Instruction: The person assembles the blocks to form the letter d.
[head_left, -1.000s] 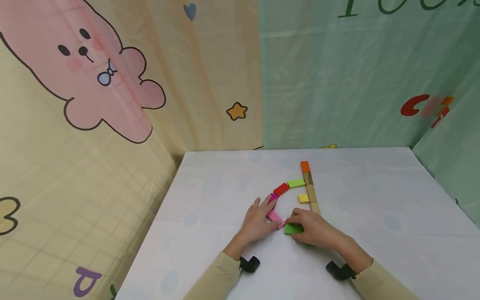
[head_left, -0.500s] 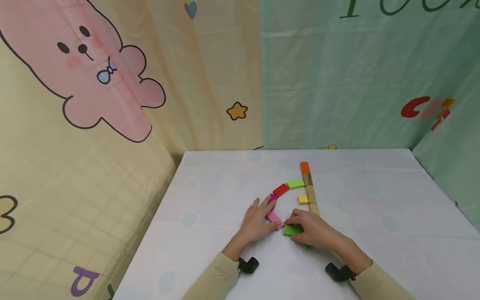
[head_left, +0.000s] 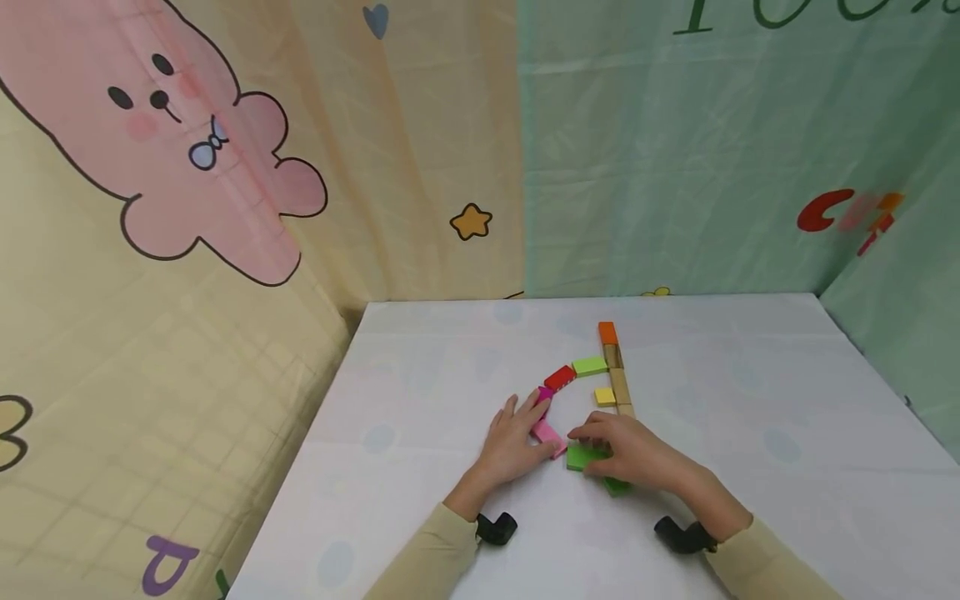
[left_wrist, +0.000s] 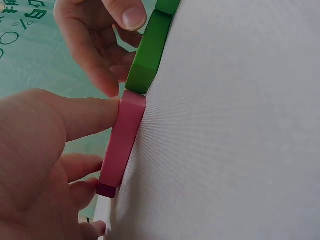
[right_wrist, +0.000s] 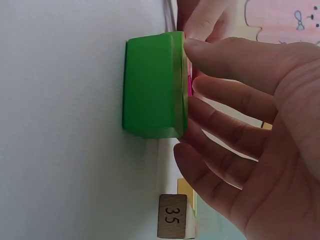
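Note:
My left hand (head_left: 510,446) lies over a magenta block (head_left: 545,392) and a pink block (head_left: 550,439), fingers extended. In the left wrist view its thumb touches one end of the pink block (left_wrist: 125,135). Against that end sits a bright green block (head_left: 580,457), with a darker green block (head_left: 617,487) behind it, partly under the right hand. My right hand (head_left: 645,454) hovers around the bright green block, thumb at its near side and fingers loosely bent above its far side. In the right wrist view the fingers are spread beside a green block (right_wrist: 150,87).
A red block (head_left: 559,378) and a light green block (head_left: 589,366) continue the curve to a straight line of wooden blocks (head_left: 620,387), topped by an orange block (head_left: 607,332). A yellow block (head_left: 604,397) adjoins this line. Printed curtains (head_left: 637,167) border the white table (head_left: 420,358).
My right fingers have loosened and lifted slightly off the bright green block, and more of the darker green block shows. The left hand stays in place on the pink blocks.

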